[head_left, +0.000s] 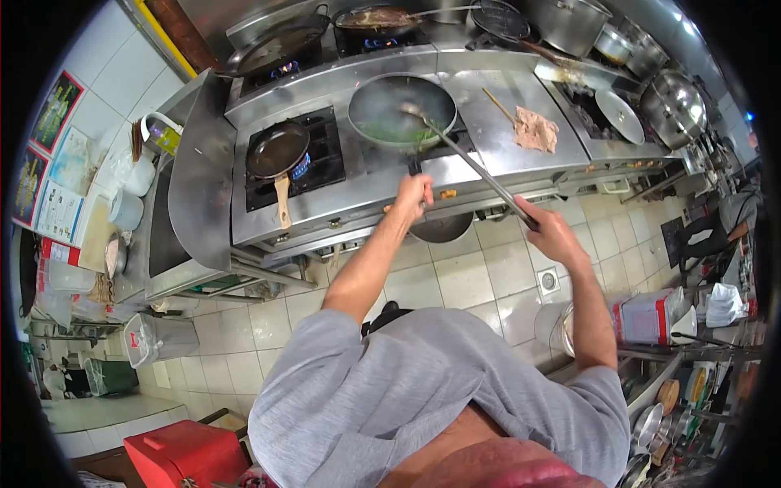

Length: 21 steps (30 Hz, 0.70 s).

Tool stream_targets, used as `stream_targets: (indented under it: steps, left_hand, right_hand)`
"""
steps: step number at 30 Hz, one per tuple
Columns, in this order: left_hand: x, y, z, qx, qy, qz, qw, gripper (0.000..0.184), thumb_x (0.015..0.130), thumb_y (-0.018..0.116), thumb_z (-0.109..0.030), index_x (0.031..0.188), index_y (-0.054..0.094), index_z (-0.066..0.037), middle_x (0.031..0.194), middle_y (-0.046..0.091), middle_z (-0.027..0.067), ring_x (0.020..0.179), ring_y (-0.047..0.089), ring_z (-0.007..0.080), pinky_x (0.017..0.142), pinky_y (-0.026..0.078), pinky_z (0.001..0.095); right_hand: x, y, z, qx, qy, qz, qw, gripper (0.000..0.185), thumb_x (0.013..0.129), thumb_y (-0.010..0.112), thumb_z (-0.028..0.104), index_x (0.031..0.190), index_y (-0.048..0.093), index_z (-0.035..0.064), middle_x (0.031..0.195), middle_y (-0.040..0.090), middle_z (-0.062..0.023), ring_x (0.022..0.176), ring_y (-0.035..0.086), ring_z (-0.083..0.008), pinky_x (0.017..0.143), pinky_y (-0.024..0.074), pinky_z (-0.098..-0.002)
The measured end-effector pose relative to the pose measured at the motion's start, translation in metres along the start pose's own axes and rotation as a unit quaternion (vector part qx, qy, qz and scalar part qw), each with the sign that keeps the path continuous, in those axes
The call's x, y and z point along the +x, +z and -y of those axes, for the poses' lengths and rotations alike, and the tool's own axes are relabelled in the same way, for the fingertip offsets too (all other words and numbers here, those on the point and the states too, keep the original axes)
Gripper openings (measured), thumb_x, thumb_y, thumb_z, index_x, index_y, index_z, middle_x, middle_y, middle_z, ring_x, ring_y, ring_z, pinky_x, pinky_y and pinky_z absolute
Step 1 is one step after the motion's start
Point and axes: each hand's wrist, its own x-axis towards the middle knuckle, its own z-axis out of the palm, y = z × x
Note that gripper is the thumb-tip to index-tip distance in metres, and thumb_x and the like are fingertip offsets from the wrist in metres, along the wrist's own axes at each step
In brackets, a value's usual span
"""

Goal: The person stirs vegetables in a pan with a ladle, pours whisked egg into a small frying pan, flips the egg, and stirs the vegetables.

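Observation:
A wide wok with green food in it sits on the front burner, a light haze above it. My left hand is closed around the wok's dark handle at the stove's front edge. In my right hand is the dark grip of a long metal ladle. The ladle slants down to the left, its bowl inside the wok; whether it touches the food I cannot tell. Left of the wok, a small frying pan with a wooden handle rests over a lit blue flame.
A crumpled cloth and a thin wooden stick lie on the steel counter right of the wok. Behind, two large pans stand over flames. A white lid leans at right. A person is at far right.

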Motion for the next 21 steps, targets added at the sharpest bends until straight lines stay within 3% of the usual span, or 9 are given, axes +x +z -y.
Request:
stream_targets:
  steps: [3,4,6,10,12,14,15,18,21]
  left_hand:
    - [-0.067,0.006,0.024,-0.045,-0.043,0.009,0.998,0.023,0.071,0.053,-0.009,0.05,0.045,-0.007,0.04,0.04,0.0041,0.033,0.039,0.013,0.03,0.032,0.03]
    - [-0.09,0.015,0.011,-0.072,-0.08,0.012,0.994,0.023,0.071,0.053,-0.009,0.05,0.044,-0.006,0.041,0.039,0.0036,0.033,0.039,0.0127,0.03,0.032,0.03]
    - [-0.091,0.013,0.0,-0.06,-0.054,0.028,0.996,0.018,0.072,0.053,-0.006,0.057,0.043,-0.007,0.044,0.038,0.0007,0.033,0.037,0.011,0.03,0.03,0.0267]
    - [-0.036,0.007,-0.028,-0.096,-0.077,0.043,0.992,0.023,0.07,0.052,-0.006,0.048,0.044,-0.006,0.04,0.039,0.0034,0.033,0.041,0.0146,0.032,0.03,0.0281]
    - [-0.028,0.006,-0.006,-0.05,0.039,0.06,0.996,0.02,0.07,0.052,-0.004,0.052,0.044,-0.006,0.04,0.039,0.0024,0.032,0.04,0.0137,0.031,0.031,0.0279]
    - [-0.053,0.007,0.005,-0.062,0.015,0.05,0.997,0.017,0.07,0.052,-0.001,0.058,0.042,-0.006,0.04,0.037,0.0016,0.028,0.036,0.0121,0.027,0.032,0.0272]
    - [-0.054,0.005,0.004,-0.073,0.0,0.038,0.997,0.016,0.07,0.053,-0.002,0.058,0.042,-0.006,0.041,0.038,0.0019,0.028,0.036,0.0122,0.028,0.032,0.0275]
    - [-0.025,-0.016,0.014,-0.076,-0.017,0.091,0.993,0.015,0.071,0.054,-0.004,0.06,0.043,-0.005,0.044,0.042,0.0025,0.031,0.038,0.012,0.029,0.033,0.0281]
    - [-0.018,-0.009,0.0,-0.076,-0.041,0.073,0.994,0.015,0.074,0.053,-0.004,0.063,0.043,-0.007,0.049,0.042,0.0009,0.035,0.039,0.0105,0.032,0.035,0.0266]
  right_hand:
    - [-0.023,-0.064,-0.004,0.024,-0.008,0.05,0.998,0.066,0.063,0.054,-0.004,0.126,0.045,0.0125,0.067,0.052,-0.0128,0.06,0.052,-0.019,0.061,0.0429,-0.0295]
    - [-0.027,-0.085,-0.003,0.007,-0.011,0.093,0.996,0.065,0.063,0.054,-0.004,0.125,0.046,0.0124,0.071,0.055,-0.0139,0.063,0.055,-0.0224,0.063,0.0437,-0.031]
    - [-0.025,-0.094,0.005,-0.008,-0.007,0.144,0.99,0.063,0.064,0.054,-0.004,0.124,0.047,0.0122,0.074,0.059,-0.0151,0.065,0.057,-0.0259,0.064,0.0445,-0.0325]
    - [0.018,-0.046,0.011,-0.123,-0.044,0.044,0.99,0.06,0.066,0.054,-0.002,0.124,0.047,0.0138,0.077,0.06,-0.0152,0.07,0.059,-0.0288,0.067,0.0473,-0.038]
    - [0.033,0.0,-0.002,-0.253,-0.033,-0.063,0.965,0.066,0.067,0.056,0.0,0.129,0.041,0.0172,0.084,0.059,-0.0168,0.072,0.059,-0.0329,0.068,0.0472,-0.0403]
    - [0.025,0.019,-0.007,-0.205,-0.055,-0.113,0.971,0.069,0.069,0.055,0.001,0.132,0.035,0.0225,0.087,0.058,-0.0167,0.075,0.059,-0.0338,0.069,0.0478,-0.0412]
    - [0.011,0.012,0.005,-0.168,-0.046,-0.119,0.977,0.06,0.07,0.052,0.001,0.127,0.042,0.0197,0.079,0.058,-0.0143,0.074,0.059,-0.0308,0.066,0.0477,-0.0407]
    - [-0.021,-0.027,0.023,-0.071,0.006,-0.067,0.995,0.061,0.07,0.054,-0.001,0.126,0.044,0.0202,0.083,0.059,-0.0144,0.075,0.059,-0.0304,0.066,0.0474,-0.0398]
    - [-0.013,-0.045,0.04,-0.057,0.029,-0.07,0.995,0.062,0.069,0.056,-0.002,0.126,0.045,0.0206,0.085,0.059,-0.0146,0.075,0.059,-0.0308,0.067,0.0472,-0.04]
